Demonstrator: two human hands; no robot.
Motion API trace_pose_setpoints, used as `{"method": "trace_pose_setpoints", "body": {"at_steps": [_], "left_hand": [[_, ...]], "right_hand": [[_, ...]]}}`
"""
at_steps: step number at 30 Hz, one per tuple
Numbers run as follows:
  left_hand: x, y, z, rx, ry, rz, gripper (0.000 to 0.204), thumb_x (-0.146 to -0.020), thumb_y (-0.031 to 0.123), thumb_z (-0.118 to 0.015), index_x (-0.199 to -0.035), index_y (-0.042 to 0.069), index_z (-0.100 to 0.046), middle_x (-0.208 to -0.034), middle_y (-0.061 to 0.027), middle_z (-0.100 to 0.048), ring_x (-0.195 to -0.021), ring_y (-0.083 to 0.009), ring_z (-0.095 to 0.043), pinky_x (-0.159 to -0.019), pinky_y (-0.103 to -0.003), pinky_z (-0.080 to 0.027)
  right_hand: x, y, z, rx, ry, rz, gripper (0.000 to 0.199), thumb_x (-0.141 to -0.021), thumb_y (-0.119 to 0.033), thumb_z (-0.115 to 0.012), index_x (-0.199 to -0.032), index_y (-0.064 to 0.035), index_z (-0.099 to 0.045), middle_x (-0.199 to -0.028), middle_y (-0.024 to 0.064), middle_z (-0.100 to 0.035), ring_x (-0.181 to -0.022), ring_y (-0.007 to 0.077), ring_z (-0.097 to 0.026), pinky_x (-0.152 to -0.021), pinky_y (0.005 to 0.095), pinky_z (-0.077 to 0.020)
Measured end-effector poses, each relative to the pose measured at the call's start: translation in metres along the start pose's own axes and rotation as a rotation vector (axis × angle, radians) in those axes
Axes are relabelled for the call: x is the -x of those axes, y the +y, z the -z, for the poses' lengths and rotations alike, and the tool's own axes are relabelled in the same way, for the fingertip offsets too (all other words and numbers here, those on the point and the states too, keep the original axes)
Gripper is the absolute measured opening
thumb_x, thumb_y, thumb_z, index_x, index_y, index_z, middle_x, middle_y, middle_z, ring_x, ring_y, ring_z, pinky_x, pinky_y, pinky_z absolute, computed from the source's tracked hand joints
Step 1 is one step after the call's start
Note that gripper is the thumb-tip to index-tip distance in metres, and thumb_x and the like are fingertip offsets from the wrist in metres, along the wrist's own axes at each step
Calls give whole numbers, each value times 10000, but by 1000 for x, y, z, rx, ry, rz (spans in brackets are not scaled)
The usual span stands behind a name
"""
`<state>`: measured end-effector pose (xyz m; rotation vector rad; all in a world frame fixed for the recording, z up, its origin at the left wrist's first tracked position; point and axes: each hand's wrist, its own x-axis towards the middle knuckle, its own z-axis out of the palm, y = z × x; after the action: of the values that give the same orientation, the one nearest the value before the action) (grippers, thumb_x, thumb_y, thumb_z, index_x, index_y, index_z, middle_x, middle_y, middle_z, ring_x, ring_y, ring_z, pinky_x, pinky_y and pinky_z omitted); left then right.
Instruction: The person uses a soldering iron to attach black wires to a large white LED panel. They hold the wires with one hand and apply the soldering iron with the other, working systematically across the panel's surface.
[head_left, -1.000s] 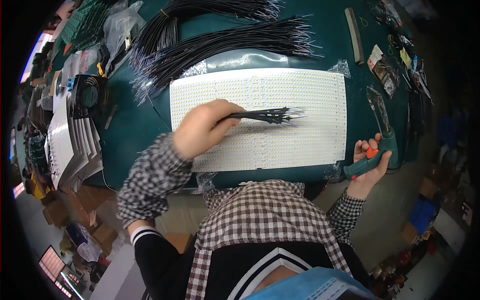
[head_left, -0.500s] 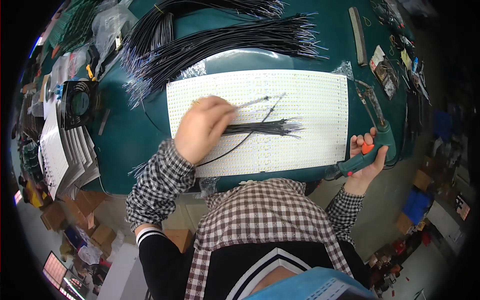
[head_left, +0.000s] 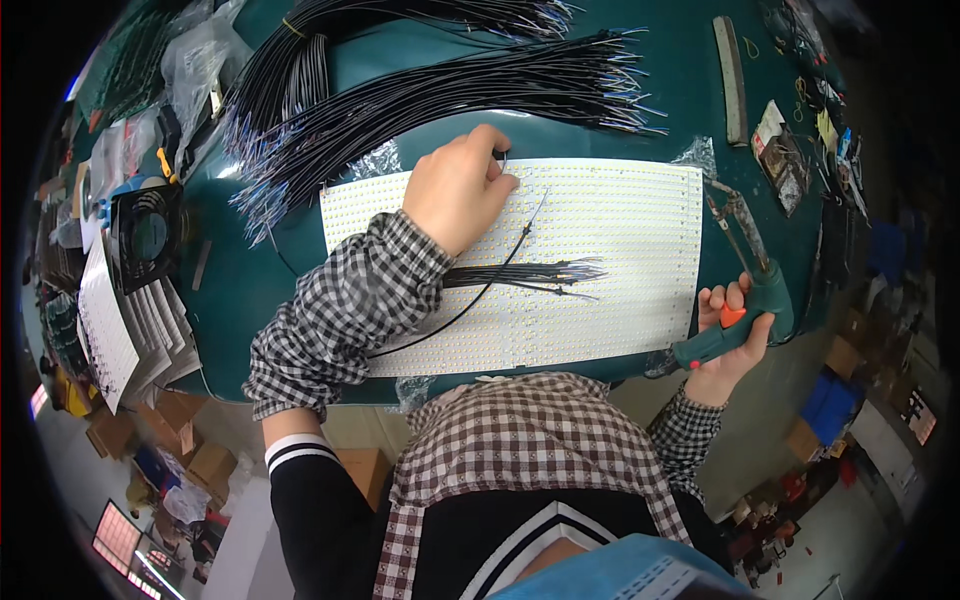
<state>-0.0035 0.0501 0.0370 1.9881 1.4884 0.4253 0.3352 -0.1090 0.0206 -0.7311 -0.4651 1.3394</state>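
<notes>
A white panel [head_left: 620, 240] dotted with rows of small parts lies on the green table [head_left: 260, 290]. My left hand [head_left: 455, 185] rests on the panel's upper edge and pinches one end of a thin black wire [head_left: 500, 270] that trails back across the panel. A small bunch of black wires [head_left: 540, 275] lies on the panel just right of my checked sleeve. My right hand [head_left: 728, 335] grips a green soldering gun [head_left: 745, 300] with an orange trigger at the panel's right edge, its tip pointing up.
Large bundles of black wires [head_left: 450, 90] lie beyond the panel. A black fan [head_left: 145, 235] and stacked white panels [head_left: 125, 330] sit at the left. A long grey bar [head_left: 730, 80] and small clutter lie at the right. Cardboard boxes [head_left: 190, 450] stand on the floor.
My left hand moved from the bunch on the panel up to the panel's top edge, drawing a single wire with it. The right hand stays on the soldering gun.
</notes>
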Motion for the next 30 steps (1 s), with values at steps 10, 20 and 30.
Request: {"method": "trace_pose_setpoints", "body": {"at_steps": [10,20,30], "left_hand": [[16,2,1,936,-154,329,182,-929,19,-639,-1088,-69,-629,-892,-69,-678,-734,-83,-635,-656,-194,-520],[11,-6,-17,217,154,36,107,-843,66,-708,-906,-17,-681,-811,-49,-658,-684,-91,-604,-615,-223,-488],[7,-4,-20,347,168,-8,73,-811,28,-697,-840,3,-635,-804,-43,-589,-643,-82,-509,-569,-223,-437]], "right_hand": [[-3,3,-14,167,-64,-34,633,-969,-450,-612,-1365,25,-478,-959,48,-562,-971,230,-574,-987,432,-446],[-4,11,-29,302,-20,-36,648,-935,-425,-644,-1368,30,-484,-1002,94,-619,-963,266,-611,-967,481,-457],[-4,14,-39,399,-23,-58,655,-937,-417,-643,-1378,39,-482,-1002,73,-611,-982,246,-603,-985,472,-445]]}}
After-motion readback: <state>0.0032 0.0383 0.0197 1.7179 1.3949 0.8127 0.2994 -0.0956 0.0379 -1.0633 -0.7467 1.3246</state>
